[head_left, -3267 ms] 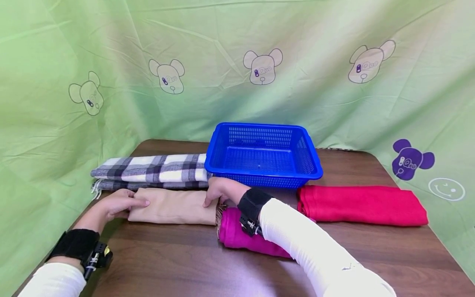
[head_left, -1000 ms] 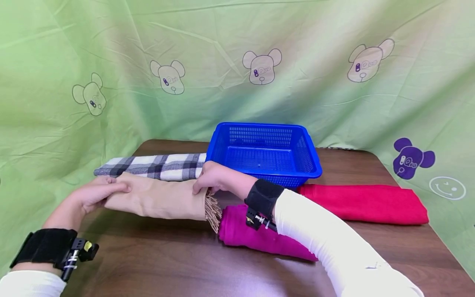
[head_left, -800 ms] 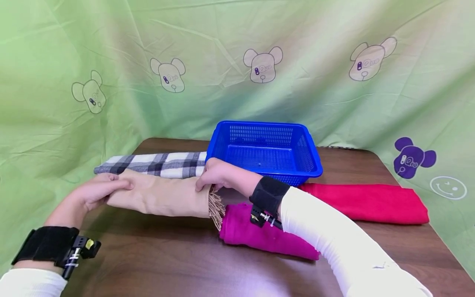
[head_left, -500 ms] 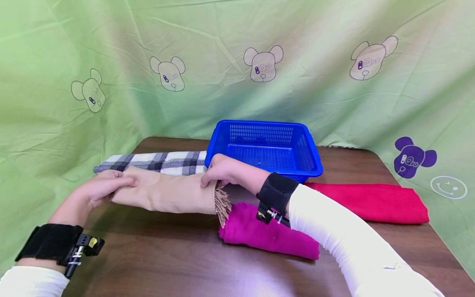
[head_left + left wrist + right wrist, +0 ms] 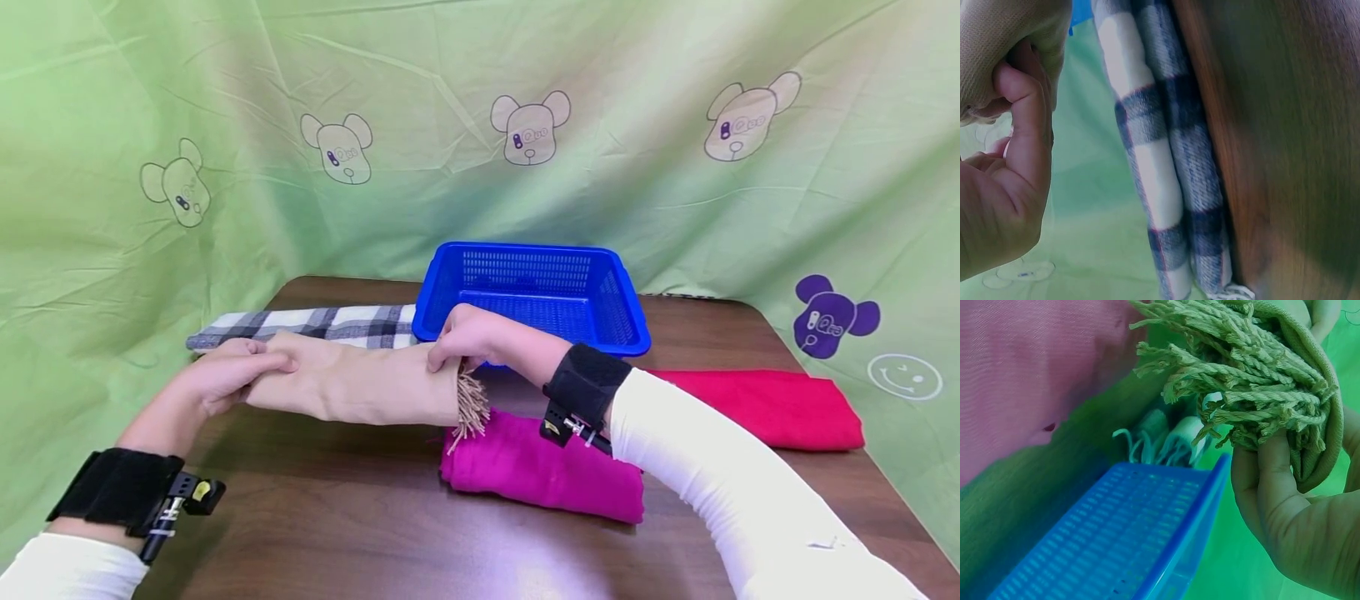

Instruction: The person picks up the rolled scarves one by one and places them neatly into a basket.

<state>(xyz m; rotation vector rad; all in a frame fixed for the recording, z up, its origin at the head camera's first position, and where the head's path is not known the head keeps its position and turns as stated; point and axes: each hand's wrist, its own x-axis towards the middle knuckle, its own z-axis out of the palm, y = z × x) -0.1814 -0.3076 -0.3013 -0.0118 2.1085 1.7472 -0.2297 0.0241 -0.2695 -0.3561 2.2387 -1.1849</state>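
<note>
Left hand [image 5: 1019,187], fingers bent, gripping a beige cloth [image 5: 994,28]. A plaid cloth [image 5: 1152,153], in two layers side by side, lies on the wood-grained worktop [image 5: 1291,131], hiding the worktop's edge toward the green backdrop [image 5: 1088,206]; white fringe [image 5: 1238,292] shows at one end. A faint outline [image 5: 1025,271] is printed on the backdrop. A blue patch [image 5: 1080,25], too small to identify, shows between the two cloths.

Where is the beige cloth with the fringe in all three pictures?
Head: beige cloth, left of centre, between left hand and right hand.
Left wrist: beige cloth, top left corner.
Right wrist: beige cloth, top right, fringe showing.
Shared landmark: the blue basket, easy to see in head and right wrist; left wrist has a blue sliver near the top, probably it.
</note>
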